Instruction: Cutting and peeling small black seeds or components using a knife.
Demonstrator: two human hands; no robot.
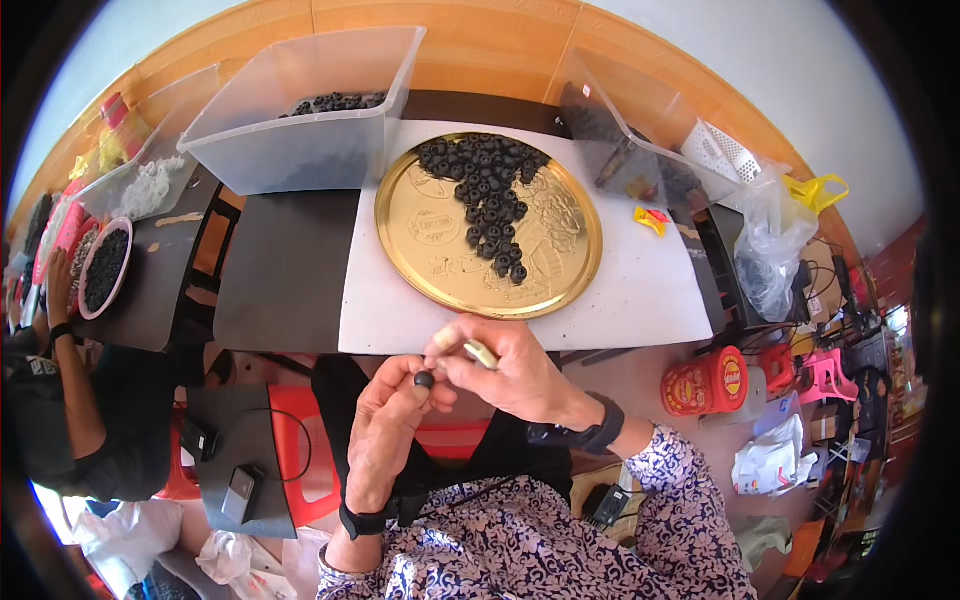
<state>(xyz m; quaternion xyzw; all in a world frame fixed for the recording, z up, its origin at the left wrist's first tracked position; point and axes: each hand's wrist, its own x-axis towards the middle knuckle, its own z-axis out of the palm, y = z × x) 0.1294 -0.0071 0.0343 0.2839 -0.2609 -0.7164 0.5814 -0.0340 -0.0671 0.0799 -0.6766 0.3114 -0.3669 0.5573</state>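
In front of my body, just off the table's near edge, my left hand (pixel 388 420) pinches a small round black piece (pixel 424 380) between thumb and fingertips. Close against it, my right hand (pixel 505 372) grips a small tool with a pale cream handle (pixel 481 353); its working end is hidden by my fingers. Beyond both hands lies a round gold tray (pixel 420 250) with an embossed pattern. Many black round pieces (pixel 488 180) like the held one, some with a visible hole, cover its far part and trail toward the near right.
A white board (pixel 640 290) lies under the tray. Clear plastic bins (pixel 290 150) with dark contents stand behind, left and right. A yellow-red wrapper (pixel 651 220) lies at right. Left, another person's arm (pixel 75 370) reaches near a bowl of black pieces (pixel 106 268). A red bucket (pixel 705 382) stands at right.
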